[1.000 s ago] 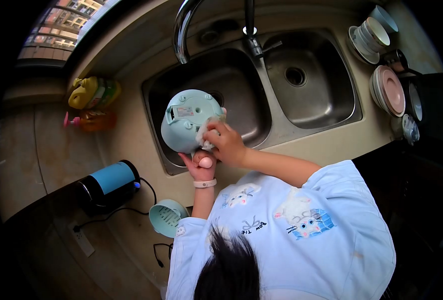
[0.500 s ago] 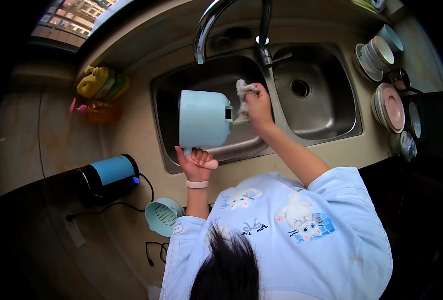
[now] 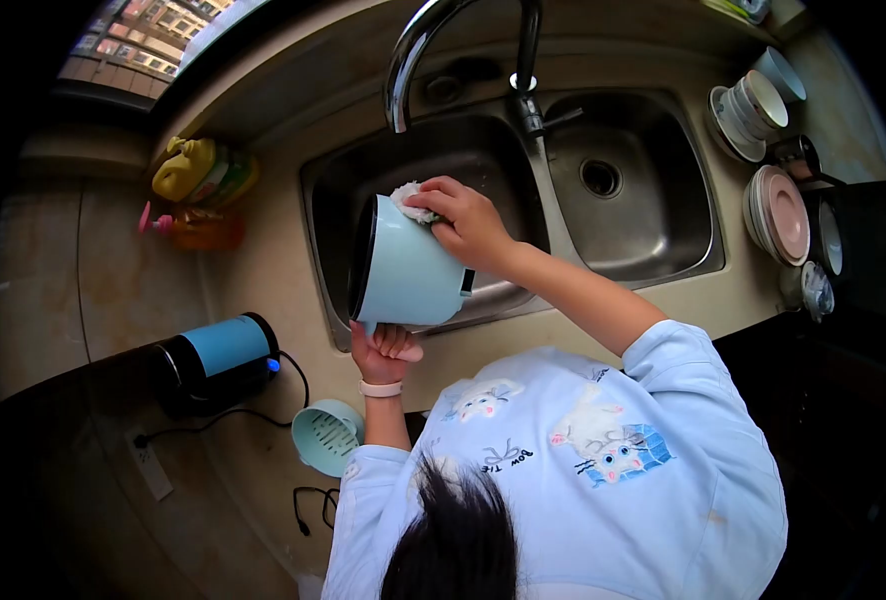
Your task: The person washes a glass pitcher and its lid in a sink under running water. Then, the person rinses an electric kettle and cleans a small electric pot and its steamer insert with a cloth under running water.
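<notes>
A light-blue pot point(image 3: 413, 268) lies tilted on its side over the left sink basin, its dark-rimmed opening facing left. My left hand point(image 3: 383, 352) is wrapped round its pink handle point(image 3: 409, 353) below it, near the counter's front edge. In my right hand point(image 3: 468, 225) is a whitish cloth point(image 3: 415, 203), pressed against the pot's outer wall close to the rim. Part of the cloth is hidden by my fingers. The pot's inside cannot be seen.
The faucet point(image 3: 403, 70) arches above the left basin point(image 3: 493, 160); the right basin point(image 3: 643, 200) lies beside it. Stacked bowls point(image 3: 753, 105) and plates point(image 3: 783, 215) stand at right. Yellow bottle point(image 3: 188, 172), blue-black appliance point(image 3: 225, 352) and slotted mint basket point(image 3: 328, 437) are at left.
The pot has turned from bottom-up onto its side, and its opening now faces left. My right hand moved away to the right with the cloth, then came back onto the pot's upper wall.
</notes>
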